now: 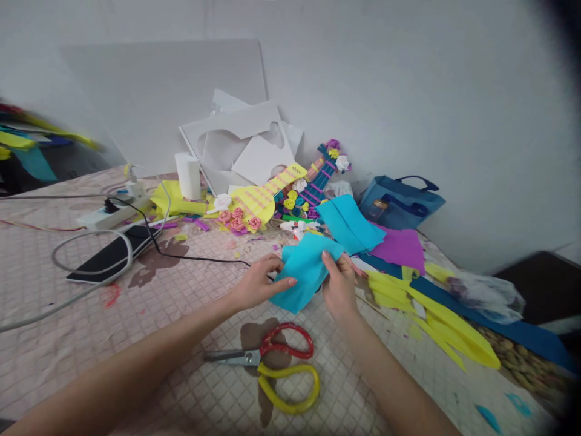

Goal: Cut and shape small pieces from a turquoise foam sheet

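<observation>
A folded piece of bright blue crepe paper (305, 272) is held up over the table between my two hands. My left hand (259, 280) grips its left side, thumb in front and fingers partly hidden at the edge. On the right, the thumb and fingers of my right hand (339, 283) pinch the paper's upper right edge. Scissors (254, 357) with one red and one yellow handle lie below the paper, blades pointing left. Just behind the paper is a white glue gun (299, 227), partly covered.
Two paper-covered guitar shapes, one yellow (254, 203) and one dark blue (320, 181), stand at the back with paper flowers. More blue sheets (349, 224), purple paper (402, 249) and yellow strips (436, 309) lie right. A power strip (111, 212) and cables occupy the left.
</observation>
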The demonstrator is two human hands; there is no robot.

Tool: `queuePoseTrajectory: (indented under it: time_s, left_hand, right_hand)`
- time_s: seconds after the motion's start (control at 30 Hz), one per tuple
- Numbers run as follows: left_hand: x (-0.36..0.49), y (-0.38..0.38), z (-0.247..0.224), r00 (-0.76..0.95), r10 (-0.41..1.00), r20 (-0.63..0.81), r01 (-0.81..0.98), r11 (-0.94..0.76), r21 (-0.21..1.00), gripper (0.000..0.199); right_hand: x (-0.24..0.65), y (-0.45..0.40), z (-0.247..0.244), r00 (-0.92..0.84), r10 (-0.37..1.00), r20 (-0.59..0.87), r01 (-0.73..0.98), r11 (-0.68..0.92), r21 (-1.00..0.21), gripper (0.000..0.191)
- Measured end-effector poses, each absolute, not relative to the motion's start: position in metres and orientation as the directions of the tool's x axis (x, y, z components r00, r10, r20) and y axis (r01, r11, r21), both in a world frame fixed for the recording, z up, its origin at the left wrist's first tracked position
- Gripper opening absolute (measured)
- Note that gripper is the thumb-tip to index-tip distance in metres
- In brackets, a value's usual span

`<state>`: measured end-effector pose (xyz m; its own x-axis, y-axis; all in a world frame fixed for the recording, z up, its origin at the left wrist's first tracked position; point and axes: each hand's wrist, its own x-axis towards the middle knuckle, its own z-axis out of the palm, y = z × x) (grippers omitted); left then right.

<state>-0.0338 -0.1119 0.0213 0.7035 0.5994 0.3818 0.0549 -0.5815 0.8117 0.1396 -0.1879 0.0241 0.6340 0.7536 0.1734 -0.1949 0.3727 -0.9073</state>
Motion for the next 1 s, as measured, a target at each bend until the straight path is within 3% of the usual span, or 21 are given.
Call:
queuePoseTrajectory:
  time_s: [0.1,0.23,0.33,0.57,0.8,1.0]
  left_hand:
    - [-0.032,-0.111,0.020,0.604,0.667,0.436,-0.011,-0.540,0.841,0.030]
    - [-0.028,-0.111,0.017,0.719,0.673,0.172,-0.055,-0.192,0.980,0.038]
    - [-0.028,-0.109,0.015,0.704,0.703,0.098,-0.076,-0.062,0.995,0.042]
    - [-0.032,-0.096,0.015,0.514,0.856,0.057,-0.180,0.043,0.983,0.042]
    - [-0.037,-0.094,0.027,0.401,0.915,0.047,-0.207,0.040,0.978,0.043]
    - [-0.042,-0.083,0.027,0.365,0.929,0.060,-0.213,0.021,0.977,0.039]
  right_hand:
    - [0.133,-0.190,0.025,0.581,0.797,0.166,-0.204,0.340,-0.918,0.025]
    - [0.130,-0.191,0.025,0.556,0.812,0.177,-0.192,0.332,-0.923,0.027]
    - [0.131,-0.191,0.023,0.469,0.867,0.165,-0.211,0.292,-0.933,0.029]
    - [0.129,-0.192,0.021,0.242,0.937,0.253,-0.126,0.289,-0.949,0.036]
    - [0.121,-0.196,0.021,0.092,0.981,0.169,-0.052,0.174,-0.983,0.032]
    - [0.115,-0.196,0.013,0.058,0.979,0.194,0.088,0.188,-0.978,0.023]
